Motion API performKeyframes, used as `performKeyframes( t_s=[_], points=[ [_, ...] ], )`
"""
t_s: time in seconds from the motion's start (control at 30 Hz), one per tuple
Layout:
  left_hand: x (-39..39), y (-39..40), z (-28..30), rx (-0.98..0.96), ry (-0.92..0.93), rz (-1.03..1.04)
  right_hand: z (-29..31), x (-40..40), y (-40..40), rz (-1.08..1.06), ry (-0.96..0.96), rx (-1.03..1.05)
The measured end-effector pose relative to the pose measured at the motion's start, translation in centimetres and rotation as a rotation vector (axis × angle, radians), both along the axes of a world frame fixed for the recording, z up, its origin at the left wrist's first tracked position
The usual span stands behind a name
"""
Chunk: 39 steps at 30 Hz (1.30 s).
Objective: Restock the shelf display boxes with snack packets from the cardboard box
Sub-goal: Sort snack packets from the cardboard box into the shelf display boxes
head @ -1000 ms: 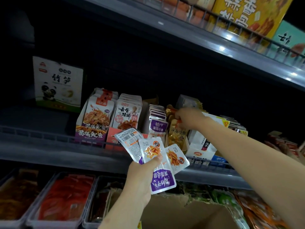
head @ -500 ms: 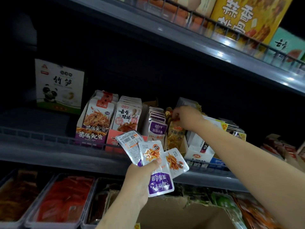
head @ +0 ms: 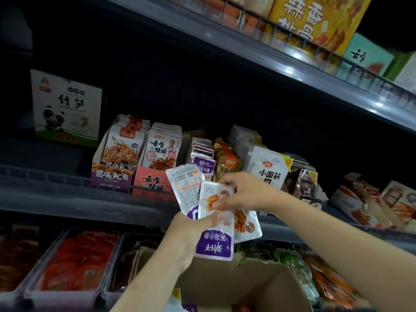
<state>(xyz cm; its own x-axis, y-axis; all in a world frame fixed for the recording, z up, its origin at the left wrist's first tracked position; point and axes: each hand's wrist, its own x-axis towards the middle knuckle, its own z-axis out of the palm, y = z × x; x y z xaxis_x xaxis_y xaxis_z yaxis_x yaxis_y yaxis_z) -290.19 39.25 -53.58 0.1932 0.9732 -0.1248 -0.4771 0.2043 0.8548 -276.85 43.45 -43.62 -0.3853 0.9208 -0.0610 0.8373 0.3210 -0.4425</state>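
At centre frame, the left hand (head: 191, 235) grips a fan of three snack packets (head: 213, 221), its thumb clamped across the purple-and-white front packet, which is upside down. The right hand (head: 243, 194), entering from the lower right, pinches the upper edge of that front packet between thumb and fingers (head: 221, 203). Behind the hands, on the middle shelf (head: 67, 199), open display boxes hold upright rows of packets: a purple squid-snack box (head: 112, 174) at centre left, a pink box (head: 153, 181) just beside it, then purple packets (head: 202, 154), brown packets (head: 228, 161) and a white packet with yellow trim (head: 269, 170) toward the right. A white panda-printed carton (head: 67, 106) stands at upper left. The open cardboard box (head: 236, 287) lies at bottom centre, below the hands. Clear trays of red snacks (head: 76, 262) fill the lower left.
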Motion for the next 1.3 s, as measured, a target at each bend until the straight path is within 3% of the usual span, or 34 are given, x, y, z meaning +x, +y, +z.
performKeyframes(
  t_s=[0.13,0.23,0.4,0.53,0.93,1.07,1.3],
  points=[
    [-0.1,-0.4,-0.1,0.032,-0.032,-0.081,-0.3,1.0,-0.6,-0.106,0.081,0.139],
    [-0.7,-0.5,-0.2,0.048,0.054,-0.136,-0.7,1.9,-1.2,-0.175,0.140,0.180],
    [-1.2,-0.9,-0.5,0.086,0.250,-0.429,-2.0,2.0,-1.8,-0.098,0.245,0.023],
    [-1.3,-0.8,-0.9,0.065,0.275,-0.514,-3.1,2.0,-2.2,-0.155,0.370,-0.011],
    [-1.4,-0.1,-1.8,-0.050,0.184,-0.366,-3.7,5.8,-1.6,-0.484,0.605,0.424],
    [-1.6,0.0,-1.7,-0.155,0.099,-0.289,-4.0,7.4,-2.0,-0.487,0.781,0.346],
    [-1.2,-0.2,-1.1,-0.288,-0.189,-0.177,-5.6,6.8,-3.7,-0.377,0.848,0.139]
  ],
)
